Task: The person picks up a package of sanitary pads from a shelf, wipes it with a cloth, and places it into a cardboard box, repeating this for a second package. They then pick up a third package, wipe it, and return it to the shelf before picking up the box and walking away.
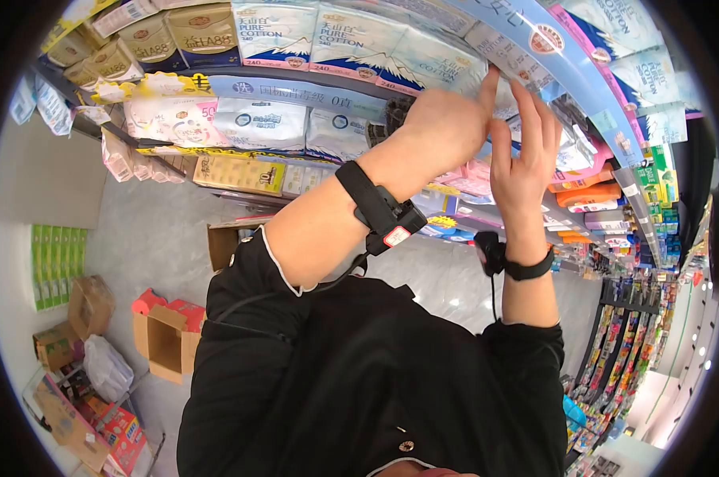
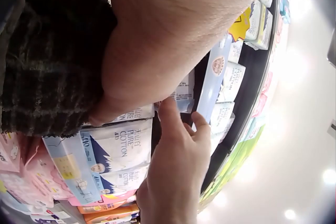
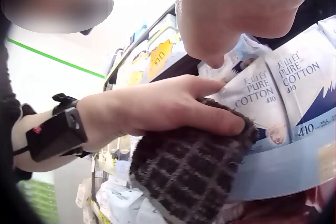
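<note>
My left hand [image 3: 178, 103] grips a dark brown plaid cloth [image 3: 184, 166], its thumb lying over the cloth's top edge. In the right wrist view the cloth hangs against the blue shelf-front strip [image 3: 283, 169], beside white "Pure Cotton 410" sanitary pad packs [image 3: 302, 71]. My right hand [image 1: 526, 159] reaches to the same shelf with its fingers mostly straight. Its fingertips are right at a white pack [image 3: 244, 50] behind the front row, as the right wrist view shows. In the head view, most of the cloth [image 1: 397, 115] is hidden behind my left hand.
More Pure Cotton packs [image 1: 355, 40] and gold packs [image 1: 201, 36] fill the upper shelf. Lower tiers hold white packs [image 1: 260, 123] and yellow packs [image 1: 236, 173]. An opened cardboard box [image 1: 165, 342] stands on the grey floor [image 1: 149, 230], near a white plastic bag [image 1: 107, 367].
</note>
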Tool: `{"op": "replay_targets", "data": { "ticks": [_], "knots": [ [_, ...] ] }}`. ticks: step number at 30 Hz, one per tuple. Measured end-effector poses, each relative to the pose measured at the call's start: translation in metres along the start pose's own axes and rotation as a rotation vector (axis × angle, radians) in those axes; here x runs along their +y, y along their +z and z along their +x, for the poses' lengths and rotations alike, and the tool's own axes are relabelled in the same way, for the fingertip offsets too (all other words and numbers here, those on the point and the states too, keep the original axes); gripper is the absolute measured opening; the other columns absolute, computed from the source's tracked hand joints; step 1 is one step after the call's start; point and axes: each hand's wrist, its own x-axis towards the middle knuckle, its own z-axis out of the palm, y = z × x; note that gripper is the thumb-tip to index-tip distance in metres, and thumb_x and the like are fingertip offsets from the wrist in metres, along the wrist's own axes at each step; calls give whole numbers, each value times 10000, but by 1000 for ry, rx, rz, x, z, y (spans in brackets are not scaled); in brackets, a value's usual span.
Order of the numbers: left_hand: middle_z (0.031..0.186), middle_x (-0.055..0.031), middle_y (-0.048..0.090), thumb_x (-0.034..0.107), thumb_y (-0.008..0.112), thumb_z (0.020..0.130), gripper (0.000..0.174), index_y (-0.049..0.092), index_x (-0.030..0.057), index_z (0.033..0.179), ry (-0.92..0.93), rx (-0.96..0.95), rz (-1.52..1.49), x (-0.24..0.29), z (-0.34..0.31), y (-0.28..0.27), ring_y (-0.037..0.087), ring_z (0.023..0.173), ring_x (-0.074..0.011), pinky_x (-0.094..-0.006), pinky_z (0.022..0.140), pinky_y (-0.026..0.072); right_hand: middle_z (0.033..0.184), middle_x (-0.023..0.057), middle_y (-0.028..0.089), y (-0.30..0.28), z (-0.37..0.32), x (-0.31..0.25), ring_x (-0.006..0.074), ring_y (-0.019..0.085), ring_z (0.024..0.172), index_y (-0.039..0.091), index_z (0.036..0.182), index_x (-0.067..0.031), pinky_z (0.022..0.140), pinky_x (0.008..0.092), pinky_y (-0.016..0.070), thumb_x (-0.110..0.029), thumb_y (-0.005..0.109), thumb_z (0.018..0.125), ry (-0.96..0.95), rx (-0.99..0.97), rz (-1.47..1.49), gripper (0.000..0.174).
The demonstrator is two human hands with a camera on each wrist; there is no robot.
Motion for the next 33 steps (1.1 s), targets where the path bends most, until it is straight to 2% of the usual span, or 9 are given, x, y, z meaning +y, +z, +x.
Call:
{"op": "replay_targets", "data": {
  "ticks": [2, 10, 13, 20, 23, 25, 26, 30, 33],
  "knots": [
    [640, -122, 653, 128, 499, 785, 666, 272, -126, 1358, 52, 2, 79, -4, 2, 9, 652, 578, -280, -387, 507, 500, 1071, 132, 608, 8, 16, 5, 322, 530, 1020, 637, 1100, -101, 939, 421, 368, -177, 617, 819, -37, -47, -2, 292],
    [614, -122, 642, 103, 501, 757, 675, 282, -137, 1349, 32, 66, 45, -2, -2, 3, 639, 545, -285, -391, 487, 486, 992, 173, 650, 33, 55, 60, 384, 604, 913, 652, 1035, -47, 807, 460, 465, -435, 572, 843, 26, -111, -266, 440],
    [656, -163, 637, 240, 694, 716, 874, 236, -90, 1383, -35, -42, 38, 1, 0, 0, 630, 597, -322, -399, 537, 494, 960, 200, 647, 39, 57, 60, 386, 613, 870, 656, 990, -34, 770, 461, 476, -446, 590, 828, 40, -158, -397, 448],
    [647, -155, 634, 220, 692, 714, 866, 237, -85, 1385, -26, 19, 30, 1, -4, 2, 630, 598, -322, -397, 534, 495, 952, 188, 642, 44, 42, 78, 379, 608, 873, 632, 1028, -24, 760, 465, 478, -443, 633, 789, -47, 6, -549, 482],
    [648, -148, 635, 235, 693, 717, 874, 231, -84, 1387, -36, 6, 53, 1, -3, 2, 631, 597, -318, -398, 533, 495, 1062, 191, 621, 32, 46, 89, 395, 596, 931, 603, 1158, -88, 826, 464, 464, -416, 602, 830, 153, -51, -289, 464],
    [648, -143, 636, 241, 692, 720, 875, 229, -83, 1388, -29, -3, 67, 3, -2, 5, 631, 597, -316, -400, 532, 495, 1026, 170, 641, 28, 53, 104, 389, 603, 917, 602, 1172, -117, 791, 452, 476, -363, 600, 841, -502, -246, -699, 413],
    [649, -140, 636, 247, 690, 725, 875, 226, -83, 1388, -38, -9, 83, 4, -1, 7, 633, 599, -315, -402, 533, 495, 1047, 145, 644, 34, 56, 108, 364, 606, 922, 604, 1167, -125, 781, 423, 480, -313, 580, 855, -152, -231, -370, 365],
    [661, -140, 640, 263, 692, 730, 882, 219, -81, 1391, -55, 2, 127, 6, 0, 11, 638, 618, -314, -408, 546, 498, 1084, 156, 623, 42, 58, 83, 293, 562, 1010, 610, 1107, -45, 889, 361, 412, -272, 599, 879, 255, -320, 58, 322],
    [673, -147, 644, 266, 698, 727, 887, 222, -77, 1391, -60, 27, 121, 6, 0, 13, 641, 631, -319, -407, 551, 498, 1031, 124, 628, 50, 58, 87, 233, 563, 955, 605, 1084, -31, 841, 335, 438, -217, 715, 796, 301, -219, 278, 360]
  ]
}}
